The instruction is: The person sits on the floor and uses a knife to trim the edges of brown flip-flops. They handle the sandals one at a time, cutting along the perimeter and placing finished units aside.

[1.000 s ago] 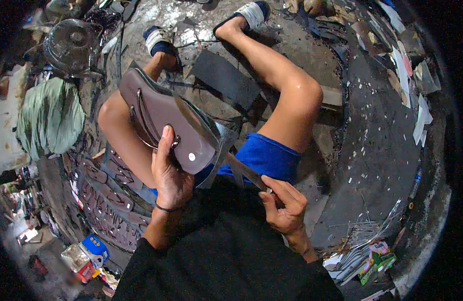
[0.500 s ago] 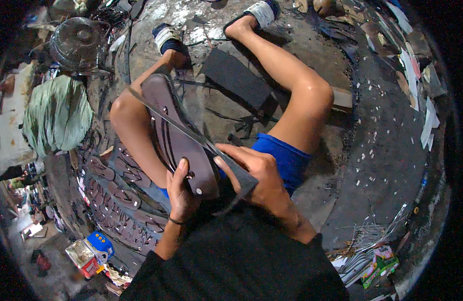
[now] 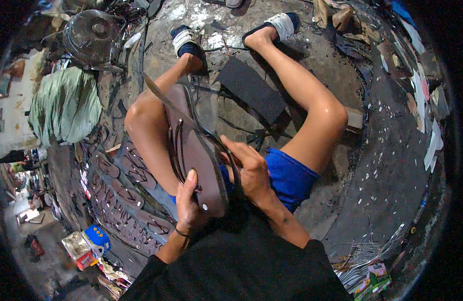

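A brown flip-flop (image 3: 201, 160) with thin dark straps is held upright over my lap. My left hand (image 3: 187, 206) grips its heel end, thumb on the footbed beside a strap. My right hand (image 3: 252, 173) is closed around the near end of a long thin knife (image 3: 163, 98). The blade slants across the flip-flop toward my left knee, its middle lying against the sole's right edge. A dark strip of sole material (image 3: 235, 173) hangs beside my right fingers. The knife's handle is mostly hidden by that hand.
Rows of brown flip-flops (image 3: 126, 195) lie to my left. A black rubber sheet (image 3: 251, 90) rests between my legs. A fan (image 3: 93, 37) and green cloth (image 3: 65, 108) stand far left, a blue box (image 3: 97, 241) near left. Thin metal rods (image 3: 374, 248) lie near right.
The knife has slid along the sole's edge, and my right hand has come nearer the flip-flop. The flip-flop stands more upright. The whole view has shifted slightly.
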Demonstrator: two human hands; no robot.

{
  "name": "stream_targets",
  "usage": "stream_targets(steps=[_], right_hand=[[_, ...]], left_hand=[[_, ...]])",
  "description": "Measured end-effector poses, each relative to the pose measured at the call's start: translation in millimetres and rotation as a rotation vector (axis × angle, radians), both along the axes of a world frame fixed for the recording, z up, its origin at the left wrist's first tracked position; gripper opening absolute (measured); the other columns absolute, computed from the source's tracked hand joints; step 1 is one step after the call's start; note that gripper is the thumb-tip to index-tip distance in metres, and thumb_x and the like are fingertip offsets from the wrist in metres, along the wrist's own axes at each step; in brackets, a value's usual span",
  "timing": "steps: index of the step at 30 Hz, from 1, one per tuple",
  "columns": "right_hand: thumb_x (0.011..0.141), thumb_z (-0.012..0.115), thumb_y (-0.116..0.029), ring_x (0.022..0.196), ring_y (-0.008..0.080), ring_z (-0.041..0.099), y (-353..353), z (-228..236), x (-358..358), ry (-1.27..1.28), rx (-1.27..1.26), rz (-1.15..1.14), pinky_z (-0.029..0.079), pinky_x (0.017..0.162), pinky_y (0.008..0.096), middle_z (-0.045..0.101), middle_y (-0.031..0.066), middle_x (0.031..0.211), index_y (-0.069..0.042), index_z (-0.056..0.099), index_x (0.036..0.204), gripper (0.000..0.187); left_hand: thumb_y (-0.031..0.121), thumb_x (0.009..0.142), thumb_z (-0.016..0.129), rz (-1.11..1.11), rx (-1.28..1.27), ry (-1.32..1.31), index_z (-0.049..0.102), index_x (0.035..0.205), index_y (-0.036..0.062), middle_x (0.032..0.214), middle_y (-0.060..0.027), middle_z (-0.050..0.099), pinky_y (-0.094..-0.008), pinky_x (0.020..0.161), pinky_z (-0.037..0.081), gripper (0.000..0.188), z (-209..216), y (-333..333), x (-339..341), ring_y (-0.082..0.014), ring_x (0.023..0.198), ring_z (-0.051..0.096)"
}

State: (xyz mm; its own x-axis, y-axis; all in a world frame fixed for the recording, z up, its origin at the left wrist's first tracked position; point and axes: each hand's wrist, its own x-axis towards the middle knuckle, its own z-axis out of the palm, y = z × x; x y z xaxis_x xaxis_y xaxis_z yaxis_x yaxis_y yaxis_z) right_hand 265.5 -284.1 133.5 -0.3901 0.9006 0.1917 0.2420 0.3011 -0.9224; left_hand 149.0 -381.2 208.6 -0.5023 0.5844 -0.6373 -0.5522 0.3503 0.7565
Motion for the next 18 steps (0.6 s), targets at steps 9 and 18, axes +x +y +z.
stream_targets(steps=[9,18], right_hand=[[0.093,0.059,-0.024,0.07,0.032,0.066,115,-33,-67,0.181,-0.158,-0.083,0.051,0.066,0.0384,0.07,0.0154,0.085,-0.004,0.067,0.108,0.027],[0.09,0.067,-0.031,0.057,0.0079,0.055,67,72,-2,0.434,-0.597,0.186,0.045,0.053,0.0222,0.065,0.0031,0.07,0.002,0.062,0.107,0.037]], left_hand=[[0.032,0.088,0.064,-0.139,-0.038,0.08,0.047,0.129,-0.0018,0.114,-0.0082,0.058,-0.0331,0.089,0.044,0.056,-4,-19,1,-0.0179,0.101,0.056],[0.022,0.092,0.065,-0.52,0.246,0.448,0.051,0.121,0.0019,0.11,-0.002,0.058,-0.0266,0.089,0.043,0.039,31,74,-58,-0.0105,0.1,0.053]])
